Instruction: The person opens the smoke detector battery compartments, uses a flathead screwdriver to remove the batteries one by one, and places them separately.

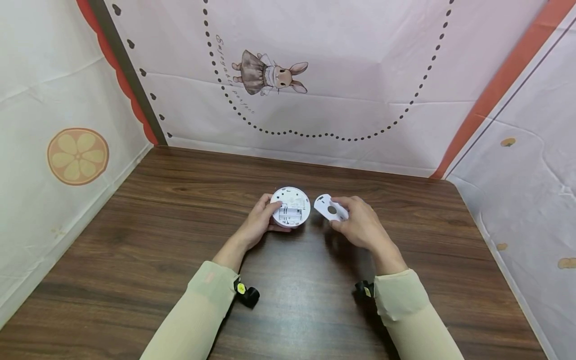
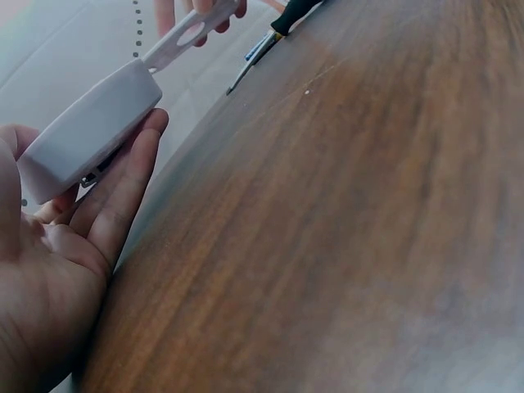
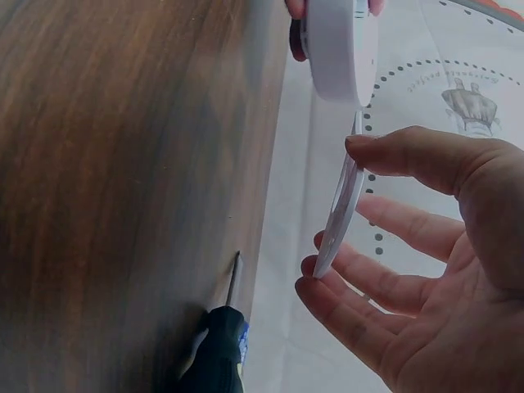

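Observation:
My left hand [image 1: 259, 220] holds a round white smoke detector [image 1: 300, 202], its back turned up with the battery compartment uncovered. In the left wrist view the thumb lies on one side of the detector [image 2: 90, 123] and the fingers are beneath it. My right hand [image 1: 363, 225] pinches a thin white mounting plate [image 1: 322, 204] with a round hole in its middle. Thumb and fingertips grip opposite edges of the plate [image 3: 344, 209] in the right wrist view. A small gap separates plate and detector in the head view.
On the wooden table [image 1: 180, 210] lies a screwdriver [image 3: 219, 348] with a dark handle, near my right hand; its shaft also shows in the left wrist view. Printed cloth walls [image 1: 342, 65] stand behind and at both sides of the table.

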A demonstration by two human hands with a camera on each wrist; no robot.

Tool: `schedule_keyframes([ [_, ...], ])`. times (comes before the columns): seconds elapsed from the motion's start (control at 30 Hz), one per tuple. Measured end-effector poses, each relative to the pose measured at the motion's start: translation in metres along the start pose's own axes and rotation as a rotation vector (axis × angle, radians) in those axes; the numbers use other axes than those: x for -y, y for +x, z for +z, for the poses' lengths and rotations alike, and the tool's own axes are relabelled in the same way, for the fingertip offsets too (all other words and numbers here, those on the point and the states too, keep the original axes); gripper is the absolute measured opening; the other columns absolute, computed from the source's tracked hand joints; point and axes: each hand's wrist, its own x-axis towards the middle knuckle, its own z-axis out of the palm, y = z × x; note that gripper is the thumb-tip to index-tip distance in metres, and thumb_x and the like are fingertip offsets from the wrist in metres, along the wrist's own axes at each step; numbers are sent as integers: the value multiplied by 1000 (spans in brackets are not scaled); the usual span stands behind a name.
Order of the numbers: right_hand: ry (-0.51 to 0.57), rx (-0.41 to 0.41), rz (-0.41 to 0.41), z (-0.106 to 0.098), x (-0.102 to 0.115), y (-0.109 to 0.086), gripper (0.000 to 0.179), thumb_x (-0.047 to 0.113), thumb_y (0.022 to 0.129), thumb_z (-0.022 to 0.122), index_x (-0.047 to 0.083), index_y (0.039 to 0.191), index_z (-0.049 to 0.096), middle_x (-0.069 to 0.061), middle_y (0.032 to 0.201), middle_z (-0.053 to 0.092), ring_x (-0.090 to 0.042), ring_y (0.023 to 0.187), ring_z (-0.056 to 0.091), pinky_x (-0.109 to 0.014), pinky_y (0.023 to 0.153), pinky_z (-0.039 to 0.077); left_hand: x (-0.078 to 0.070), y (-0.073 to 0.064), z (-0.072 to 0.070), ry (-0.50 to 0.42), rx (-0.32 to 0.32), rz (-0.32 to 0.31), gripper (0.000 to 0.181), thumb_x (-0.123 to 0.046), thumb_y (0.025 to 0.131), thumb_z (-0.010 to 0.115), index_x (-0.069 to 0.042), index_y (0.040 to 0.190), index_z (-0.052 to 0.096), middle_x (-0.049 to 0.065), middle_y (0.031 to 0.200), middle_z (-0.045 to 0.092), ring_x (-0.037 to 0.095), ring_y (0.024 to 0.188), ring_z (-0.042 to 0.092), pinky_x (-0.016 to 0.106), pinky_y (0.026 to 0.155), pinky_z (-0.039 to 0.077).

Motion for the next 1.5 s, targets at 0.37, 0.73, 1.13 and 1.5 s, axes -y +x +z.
schedule_keyframes([
  [0.37,33,-39,-28,-3,7,-2,57,22,86,80,12,140,65,-19,135,64,-34,109,62,-47,87,50,0,-1,0,-9,3,10,15,-14,108,46,-8,120,39,12,111,70,15,81,76,44,79,67],
  [0.73,51,-69,-64,-2,16,-5,58,19,83,79,13,139,65,-15,132,65,-31,109,61,-45,86,47,0,-1,0,-25,10,20,8,-10,104,48,-9,108,41,5,100,70,13,80,75,38,77,67],
  [1.13,56,-52,-83,1,19,-8,60,17,82,78,14,141,63,-15,132,63,-28,107,59,-38,83,48,0,-1,-1,-36,18,28,8,-8,103,48,-8,107,41,7,100,70,13,82,75,38,78,67],
  [1.5,111,-41,-91,2,21,-7,59,18,85,81,14,141,63,-14,125,64,-28,108,62,-38,88,53,1,0,-2,-51,3,19,15,-7,104,49,-7,114,38,22,120,65,14,84,76,42,80,67],
])
